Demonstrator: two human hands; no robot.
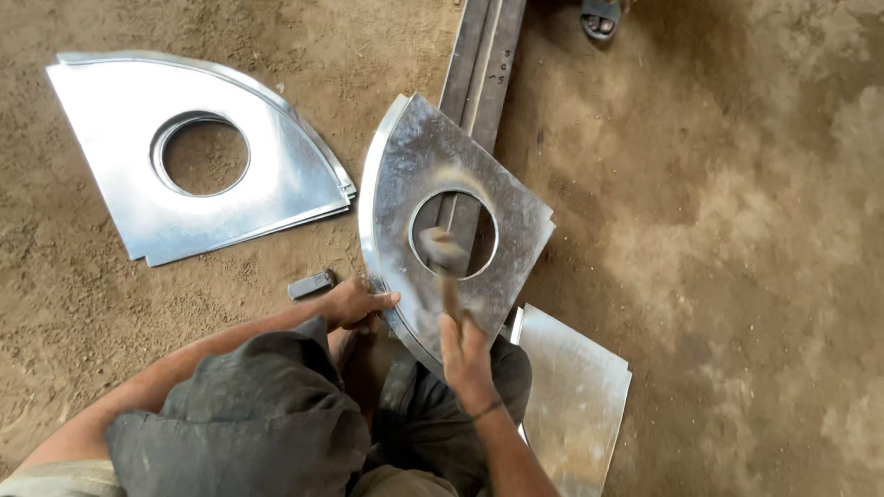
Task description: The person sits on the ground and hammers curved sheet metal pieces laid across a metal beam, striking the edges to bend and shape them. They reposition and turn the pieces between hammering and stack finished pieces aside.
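Observation:
A fan-shaped galvanised metal sheet [419, 156] with a round hole lies on a long steel bar [482, 64] in front of me. My left hand [354, 302] grips its curved lower-left edge. My right hand [463, 345] is closed on the handle of a hammer [442, 253]. The hammer's head is blurred over the lower rim of the hole.
A stack of similar fan-shaped sheets [120, 120] with holes lies on the dirt floor at the left. A flat metal sheet [575, 387] lies by my right knee. A small dark block [311, 284] sits near my left hand. Another person's sandalled foot [600, 17] shows at the top.

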